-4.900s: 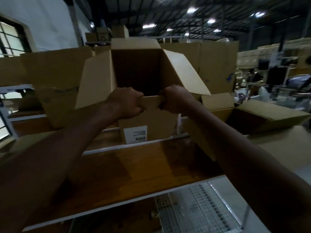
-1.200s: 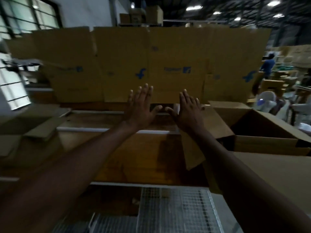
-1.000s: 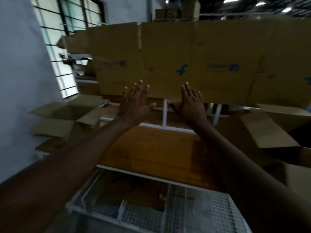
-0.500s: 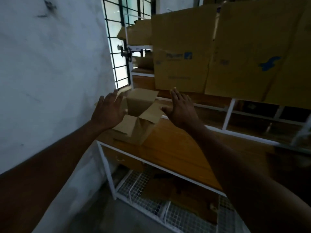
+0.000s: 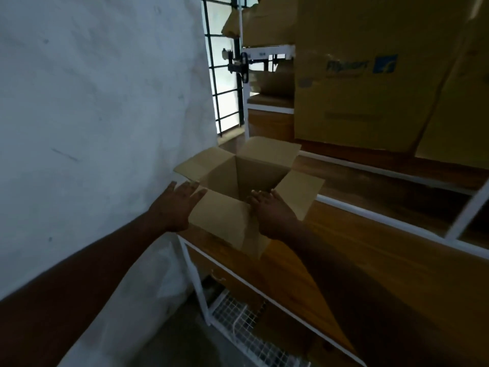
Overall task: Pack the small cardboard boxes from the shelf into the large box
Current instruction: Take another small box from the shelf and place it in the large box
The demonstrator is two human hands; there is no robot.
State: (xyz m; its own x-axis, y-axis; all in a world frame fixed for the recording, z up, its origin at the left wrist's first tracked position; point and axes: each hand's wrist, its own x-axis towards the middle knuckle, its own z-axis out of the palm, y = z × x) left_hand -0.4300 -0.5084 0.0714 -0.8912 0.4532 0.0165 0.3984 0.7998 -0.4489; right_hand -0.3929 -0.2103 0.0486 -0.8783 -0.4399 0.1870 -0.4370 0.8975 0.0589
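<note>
A pale plastered wall (image 5: 92, 115) fills the left side, and just to its right stands a barred window (image 5: 225, 83) with a dark latch (image 5: 239, 67). Right of the window, large flattened cardboard sheets (image 5: 370, 75) with a blue printed logo stand upright. Below and right of the wall's foot lies a white wire-mesh rack (image 5: 254, 332).
</note>
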